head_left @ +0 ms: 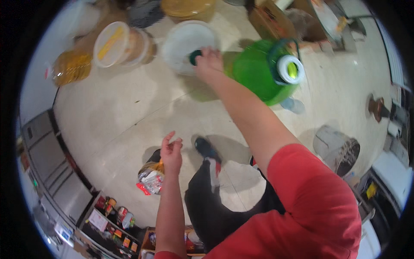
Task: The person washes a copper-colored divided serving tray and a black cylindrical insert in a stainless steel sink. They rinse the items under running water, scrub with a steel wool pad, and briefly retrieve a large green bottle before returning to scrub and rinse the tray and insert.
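Note:
My right hand (210,63) reaches forward and holds a small dark green round object (195,57), perhaps a cap, over a white round tub or its lid (184,39). Just right of that hand stands a large green translucent jug (258,71) with a dark handle and a white ring around its mouth. My left hand (171,150) hangs lower down with its fingers apart and nothing in them. Beside the left wrist lies a shiny plastic package (152,178), partly hidden by the forearm.
Stacked clear tubs (111,45) and a bottle of yellow liquid (71,67) stand at upper left. A cardboard box (271,21) is at upper right. A dirty bucket (333,149) lies at right, and stocked shelves (97,200) line the lower left.

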Demonstrator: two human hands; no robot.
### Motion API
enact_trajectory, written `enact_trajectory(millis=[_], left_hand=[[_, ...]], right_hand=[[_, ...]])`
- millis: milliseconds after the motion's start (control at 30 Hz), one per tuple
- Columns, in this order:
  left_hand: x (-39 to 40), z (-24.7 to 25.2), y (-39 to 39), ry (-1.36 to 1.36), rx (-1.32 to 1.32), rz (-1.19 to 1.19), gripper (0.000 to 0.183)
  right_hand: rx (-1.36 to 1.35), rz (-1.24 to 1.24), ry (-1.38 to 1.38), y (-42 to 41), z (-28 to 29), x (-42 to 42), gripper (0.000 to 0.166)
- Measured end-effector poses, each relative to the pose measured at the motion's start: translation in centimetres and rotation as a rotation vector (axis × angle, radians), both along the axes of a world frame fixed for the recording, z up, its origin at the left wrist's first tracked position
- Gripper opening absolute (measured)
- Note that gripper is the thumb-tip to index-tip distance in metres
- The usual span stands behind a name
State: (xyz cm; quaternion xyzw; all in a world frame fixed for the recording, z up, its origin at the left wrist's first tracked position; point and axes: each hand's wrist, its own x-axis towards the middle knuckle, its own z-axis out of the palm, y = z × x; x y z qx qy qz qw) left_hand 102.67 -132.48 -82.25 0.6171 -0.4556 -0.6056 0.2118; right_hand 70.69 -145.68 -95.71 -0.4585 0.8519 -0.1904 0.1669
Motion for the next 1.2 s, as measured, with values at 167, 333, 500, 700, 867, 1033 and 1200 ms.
enact_trajectory(millis=[167, 333, 500, 700, 867, 1033, 1200], left_hand=[[-4.2, -7.2, 0.3, -0.047, -0.077, -0.162, 0.037], [-9.7, -11.6, -0.3, 0.056, -0.187, -0.095, 0.037], [-14.7, -12.1, -2.8, 0.205, -0.257, -0.119, 0.038], [-13.3, -16.7, -3.1, 0.269, -0.289, -0.127, 0.04], [-9.3, -20.0, -2.2, 0.178, 0.166, -0.19, 0.06], [-5.8, -22.7, -1.1, 0.141, 0.425, -0.255, 0.078], [-6.3, -24.3, 3.6, 0.211, 0.605, -0.294, 0.104]], right_hand=[[-0.167, -0.067, -0.152, 0.7, -2.4, 3.2, 0.042], [-0.306, 0.501, -0.414, 10.2, 11.4, 2.4, 0.039], [-1.187, -0.206, -0.118, 16.7, 23.4, -10.2, 0.04], [-0.683, -0.516, -1.203, 13.8, 25.2, -8.5, 0.037], [-0.626, -0.554, -0.981, 15.4, 25.7, -6.0, 0.027], [-0.381, -0.449, -0.921, 25.3, 28.2, -1.3, 0.032], [-0.293, -0.499, -0.98, 29.2, 29.8, 2.6, 0.029]])
